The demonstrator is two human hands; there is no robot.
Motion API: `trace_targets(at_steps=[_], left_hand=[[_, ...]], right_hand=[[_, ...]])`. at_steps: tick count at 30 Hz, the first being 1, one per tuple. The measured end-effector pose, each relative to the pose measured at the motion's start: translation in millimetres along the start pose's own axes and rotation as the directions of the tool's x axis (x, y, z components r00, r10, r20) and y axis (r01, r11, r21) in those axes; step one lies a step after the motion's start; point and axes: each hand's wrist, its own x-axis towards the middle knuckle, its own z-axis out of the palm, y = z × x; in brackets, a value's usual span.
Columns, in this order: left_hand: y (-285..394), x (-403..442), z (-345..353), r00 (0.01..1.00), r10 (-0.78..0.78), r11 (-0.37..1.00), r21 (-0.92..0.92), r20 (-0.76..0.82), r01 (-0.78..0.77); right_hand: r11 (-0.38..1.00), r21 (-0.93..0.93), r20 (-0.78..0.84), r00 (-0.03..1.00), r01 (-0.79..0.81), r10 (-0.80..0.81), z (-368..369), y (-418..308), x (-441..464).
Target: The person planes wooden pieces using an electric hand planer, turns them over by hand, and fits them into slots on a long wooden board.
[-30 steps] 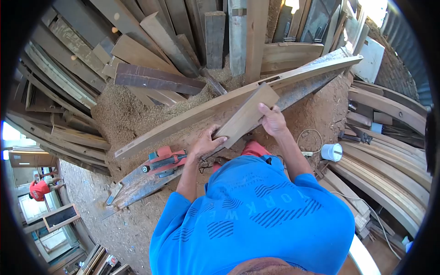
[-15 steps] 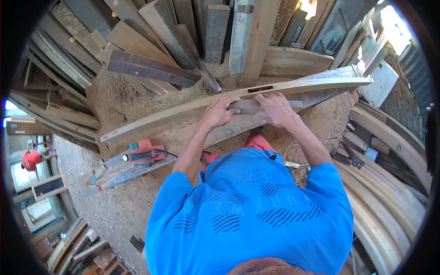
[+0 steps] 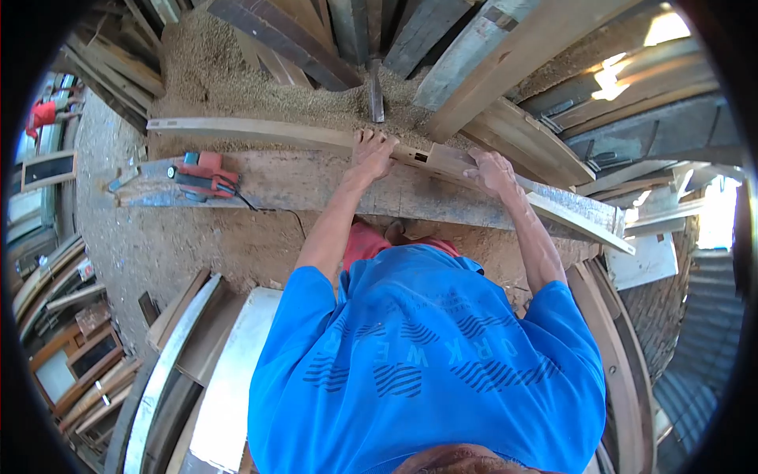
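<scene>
A long, narrow wooden rail (image 3: 260,129) lies on edge across the bench plank, with a dark mortise slot cut near its middle. My left hand (image 3: 374,154) is closed over the rail just left of that slot. A shorter piece of wood (image 3: 452,160) lies along the rail, its left end close by the slot; whether it touches the slot I cannot tell. My right hand (image 3: 494,172) grips this shorter piece near its right end, thumb toward the slot. The rail's right part (image 3: 580,221) shows beyond my right hand.
A red electric planer (image 3: 207,175) with a black cord rests on the left of the bench plank (image 3: 316,186). Sawdust (image 3: 213,71) is heaped behind the rail. Planks (image 3: 521,63) lean at the back. Curved timbers (image 3: 170,371) stand at lower left. A person in red (image 3: 42,116) is far left.
My left hand has let go of the short piece and now holds the rail. The short piece has moved from in front of the rail to along it, near the slot. The view has turned.
</scene>
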Motion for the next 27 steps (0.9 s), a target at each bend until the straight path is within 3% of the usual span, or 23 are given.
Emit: trace_targets(at_steps=[8,16,20,26,27], left_hand=[[-6,-4,14,0.982,0.052,0.998,-0.021,-0.180,-0.057],[-3,-4,9,0.993,0.025,0.998,-0.059,-0.118,-0.032],[-5,-4,15,0.987,0.027,0.999,-0.039,-0.158,-0.034],[11,-4,-13,0.998,-0.055,0.998,0.015,0.033,0.055],[11,-2,-9,0.999,-0.027,0.999,-0.045,0.022,0.028]], right_hand=[[0.987,-0.160,0.012,1.000,-0.014,0.016,10,-11,0],[0.966,-0.238,-0.026,0.994,0.097,-0.106,18,-21,5],[0.968,-0.233,0.053,0.995,0.095,-0.085,22,-20,16],[0.975,-0.173,0.070,0.989,0.141,-0.131,18,-16,16],[0.972,-0.171,0.045,0.987,0.159,-0.153,19,-14,14]])
